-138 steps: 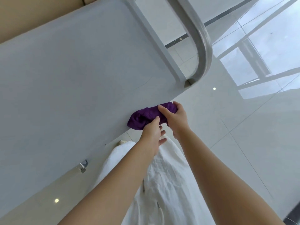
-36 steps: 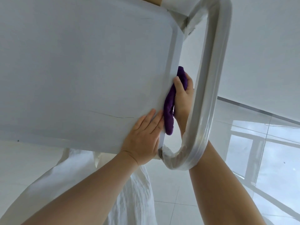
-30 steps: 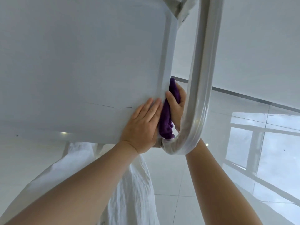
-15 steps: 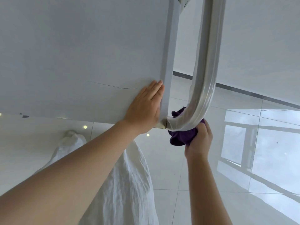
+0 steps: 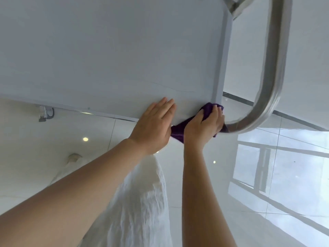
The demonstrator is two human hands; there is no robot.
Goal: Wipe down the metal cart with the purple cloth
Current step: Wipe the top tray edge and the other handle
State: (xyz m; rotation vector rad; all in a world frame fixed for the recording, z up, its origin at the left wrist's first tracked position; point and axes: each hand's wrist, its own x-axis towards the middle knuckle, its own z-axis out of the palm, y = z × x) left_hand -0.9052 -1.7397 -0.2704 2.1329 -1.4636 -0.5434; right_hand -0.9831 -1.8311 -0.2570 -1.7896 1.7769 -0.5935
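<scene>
Glossy floor (image 5: 231, 220); right hand (image 5: 204, 125) grips purple cloth (image 5: 178, 130) at cart (image 5: 106, 59) corner, left hand (image 5: 153, 125) flat

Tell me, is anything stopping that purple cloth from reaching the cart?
Nothing visible. The right hand already presses the purple cloth against the cart's near corner, beside the handle. The left hand lies flat alongside.
</scene>
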